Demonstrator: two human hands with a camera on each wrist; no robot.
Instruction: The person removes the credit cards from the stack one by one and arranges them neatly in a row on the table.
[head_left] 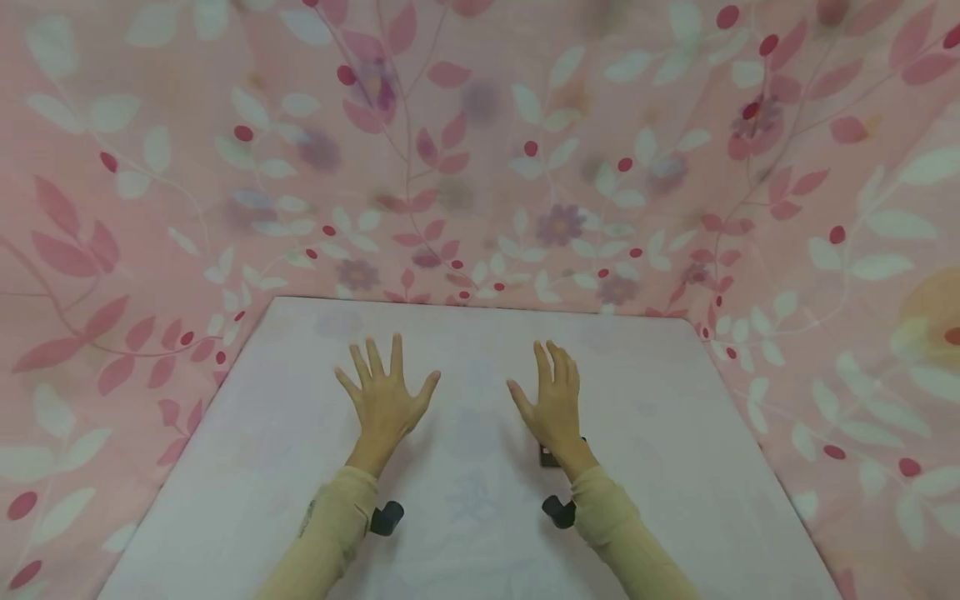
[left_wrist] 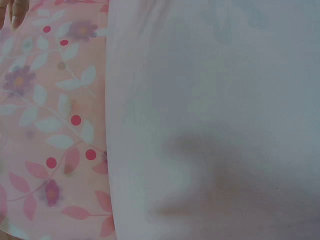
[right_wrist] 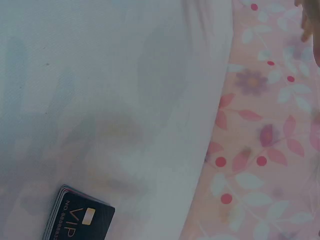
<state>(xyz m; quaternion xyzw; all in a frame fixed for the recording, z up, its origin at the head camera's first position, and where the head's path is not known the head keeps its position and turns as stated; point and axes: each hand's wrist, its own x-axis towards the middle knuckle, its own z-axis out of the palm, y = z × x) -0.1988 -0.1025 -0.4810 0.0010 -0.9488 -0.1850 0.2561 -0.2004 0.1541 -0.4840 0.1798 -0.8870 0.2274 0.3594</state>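
Observation:
Both hands hover over a white-covered table, fingers spread and nothing held. My left hand (head_left: 384,402) is left of the middle, thumb out to the right. Across from it, my right hand (head_left: 555,407) points away from me with its thumb toward the left. Partly hidden under the right wrist lies a small stack of black cards (head_left: 551,455). The right wrist view shows these cards (right_wrist: 82,217) at the bottom, the top one printed "VIP" with a gold chip. Only fingertips (left_wrist: 19,14) show at the corner of the left wrist view.
The table (head_left: 465,542) has a white cloth with faint prints. Pink leaf-patterned fabric (head_left: 480,150) rises behind it and along both sides. Dark wrist cameras sit at the left (head_left: 387,518) and right (head_left: 558,512) cuffs.

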